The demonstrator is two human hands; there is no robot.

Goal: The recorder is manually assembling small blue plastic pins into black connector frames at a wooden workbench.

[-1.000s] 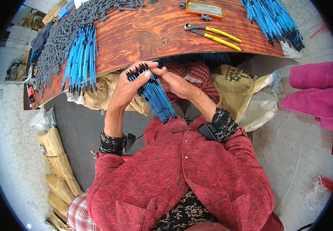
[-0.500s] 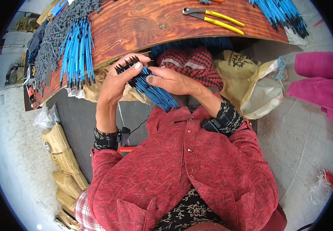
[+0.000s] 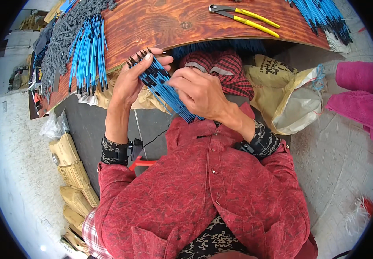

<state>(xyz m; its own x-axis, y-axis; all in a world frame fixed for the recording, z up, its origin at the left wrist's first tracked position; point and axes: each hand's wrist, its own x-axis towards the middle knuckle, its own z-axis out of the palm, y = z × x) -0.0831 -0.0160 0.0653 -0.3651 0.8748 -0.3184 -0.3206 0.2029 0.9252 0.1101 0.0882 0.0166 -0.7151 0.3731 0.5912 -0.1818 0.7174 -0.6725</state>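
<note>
The left forearm [image 3: 118, 123] rises nearly straight, its grip [image 3: 131, 82] clasping with the thumb [image 3: 141, 66] laid over the top and the fingers [image 3: 165, 61] reaching rightward behind. The right forearm [image 3: 239, 124] slants up and left; its grip [image 3: 201, 93] is turned back upward, fingers bent, slightly blurred, near the left one yet apart.

The right grip [image 3: 201, 91] bars the held black-tipped blue rods [image 3: 168, 95] from the right; over the worktop [image 3: 152, 28], the way is open between the overhanging blue bundle [image 3: 88, 56] and the yellow-handled pincers [image 3: 256, 26].
</note>
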